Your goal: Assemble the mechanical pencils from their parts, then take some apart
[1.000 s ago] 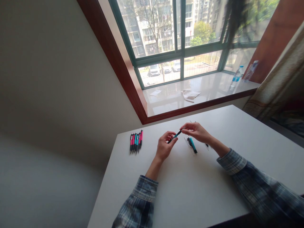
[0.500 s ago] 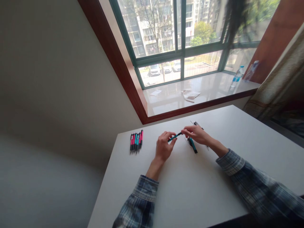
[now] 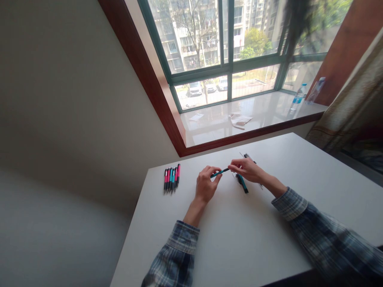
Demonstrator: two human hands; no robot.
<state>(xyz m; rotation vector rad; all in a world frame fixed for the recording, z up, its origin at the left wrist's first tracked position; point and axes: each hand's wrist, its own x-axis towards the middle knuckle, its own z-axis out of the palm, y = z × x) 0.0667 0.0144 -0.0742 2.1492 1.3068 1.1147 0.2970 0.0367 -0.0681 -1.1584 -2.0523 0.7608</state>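
Above the far half of the table, between the two hands, a teal-and-black pen (image 3: pixel 220 172) is held slanted, clear of the surface. Its lower end sits in the left hand (image 3: pixel 207 184), whose fingers (image 3: pixel 213 171) curl closely around the barrel. Its upper end is pinched by the fingers (image 3: pixel 235 166) of the right hand (image 3: pixel 247 170), leaving a short stretch of barrel showing between the two grips.

Just below the right hand, a second teal pen (image 3: pixel 242 183) lies on a clear plastic wrapper (image 3: pixel 235 178) on the white table (image 3: pixel 239 235). A dark pen (image 3: pixel 249 156) lies just beyond those fingers. Well to the left, a tight row of pink and teal pens (image 3: pixel 171 178) lies side by side.

Plaid sleeves (image 3: pixel 179 255) cover both forearms. Past the table's far edge, a white window sill (image 3: pixel 209 127) carries a water bottle (image 3: pixel 297 97), a crumpled cloth (image 3: pixel 240 120) and a slip of paper (image 3: pixel 196 116).
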